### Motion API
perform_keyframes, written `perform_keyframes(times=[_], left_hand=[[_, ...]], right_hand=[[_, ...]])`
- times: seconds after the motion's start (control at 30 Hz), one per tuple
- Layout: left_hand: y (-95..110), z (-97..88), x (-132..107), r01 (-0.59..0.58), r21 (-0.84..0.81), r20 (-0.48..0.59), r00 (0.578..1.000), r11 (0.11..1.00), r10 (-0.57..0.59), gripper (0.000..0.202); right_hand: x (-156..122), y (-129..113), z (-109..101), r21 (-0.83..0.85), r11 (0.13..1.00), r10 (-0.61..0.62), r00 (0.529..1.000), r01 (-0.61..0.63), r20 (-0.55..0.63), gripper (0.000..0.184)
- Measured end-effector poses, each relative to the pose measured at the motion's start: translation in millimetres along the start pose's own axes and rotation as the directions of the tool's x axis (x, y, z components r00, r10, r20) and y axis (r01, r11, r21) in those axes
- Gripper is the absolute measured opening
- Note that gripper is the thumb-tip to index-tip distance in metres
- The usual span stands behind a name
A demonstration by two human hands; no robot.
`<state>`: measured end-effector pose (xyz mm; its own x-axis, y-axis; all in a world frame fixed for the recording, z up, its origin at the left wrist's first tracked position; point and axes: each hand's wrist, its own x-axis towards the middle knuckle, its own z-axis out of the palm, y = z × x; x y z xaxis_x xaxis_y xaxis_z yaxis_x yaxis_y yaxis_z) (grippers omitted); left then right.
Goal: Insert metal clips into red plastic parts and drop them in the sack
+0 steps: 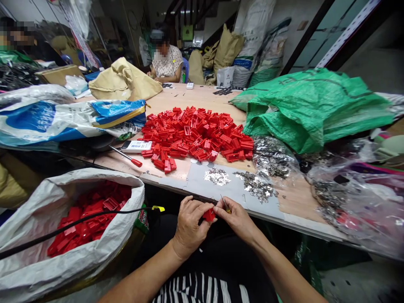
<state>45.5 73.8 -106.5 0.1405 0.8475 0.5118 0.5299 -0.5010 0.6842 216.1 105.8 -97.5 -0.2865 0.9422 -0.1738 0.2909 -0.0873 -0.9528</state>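
Over my lap, just in front of the table edge, my left hand (192,219) is closed on a small red plastic part (208,215). My right hand (236,218) meets it from the other side, its fingertips against the red part. A thin pointed metal tool (224,203), partly hidden, is held between the right fingers; it looks like tweezers. Closest on the table are a pile of flat shiny metal pieces (217,176) and a second pile of small metal pieces (259,187), both on a grey sheet (196,183). Behind them rises a large heap of red plastic parts (195,130).
An open white sack (126,179) holding red parts stands at my left, with a black cable (78,221) across it. A red-handled screwdriver (135,162) and a white-labelled box (137,145) lie left of the heap. Green sacking (315,105) is at right. A person (167,63) sits opposite.
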Motion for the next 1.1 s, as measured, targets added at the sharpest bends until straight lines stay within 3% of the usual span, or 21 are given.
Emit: perform_keyframes(times=[0.17, 0.3, 0.4, 0.6, 0.77, 0.87, 0.97, 1.1], left_hand=[[-1, -1.4, 2, 0.061, -0.081, 0.04, 0.998, 0.995, -0.058, 0.029], [-1, -2.7, 6, 0.244, -0.304, 0.058, 0.969, 0.921, -0.238, 0.024], [1, -3.2, 10, 0.316, -0.42, 0.088, 0.947, 0.85, -0.309, 0.021], [2, 0.1, 10, 0.371, -0.503, 0.134, 0.926, 0.781, -0.353, 0.022], [2, 1.4, 7, 0.341, -0.553, 0.163, 0.939, 0.76, -0.303, 0.025], [1, 2.2, 8, 0.295, -0.508, 0.142, 0.955, 0.809, -0.259, 0.026], [-5, 2.5, 16, 0.204, -0.398, 0.094, 0.979, 0.895, -0.181, 0.026], [-20, 1.3, 31, 0.136, -0.251, 0.092, 0.989, 0.959, -0.116, 0.03]], right_hand=[[-1, -7, -1, 0.12, 0.987, 0.096, 0.99, -0.108, 0.1, 0.042], [-4, -13, -7, 0.229, 0.959, 0.124, 0.974, -0.167, 0.19, 0.046], [-5, -16, -13, 0.255, 0.957, 0.092, 0.98, -0.136, 0.176, 0.044], [-5, -18, -16, 0.174, 0.98, 0.066, 0.984, -0.095, 0.166, 0.043], [-4, -16, -11, 0.248, 0.954, 0.099, 0.956, -0.17, 0.277, 0.043], [-1, -16, -12, 0.225, 0.964, 0.08, 0.963, -0.141, 0.259, 0.043], [3, -16, -16, 0.112, 0.993, 0.011, 0.986, -0.03, 0.164, 0.039], [11, -9, -22, -0.191, 0.977, -0.084, 0.996, 0.09, 0.042, 0.039]])
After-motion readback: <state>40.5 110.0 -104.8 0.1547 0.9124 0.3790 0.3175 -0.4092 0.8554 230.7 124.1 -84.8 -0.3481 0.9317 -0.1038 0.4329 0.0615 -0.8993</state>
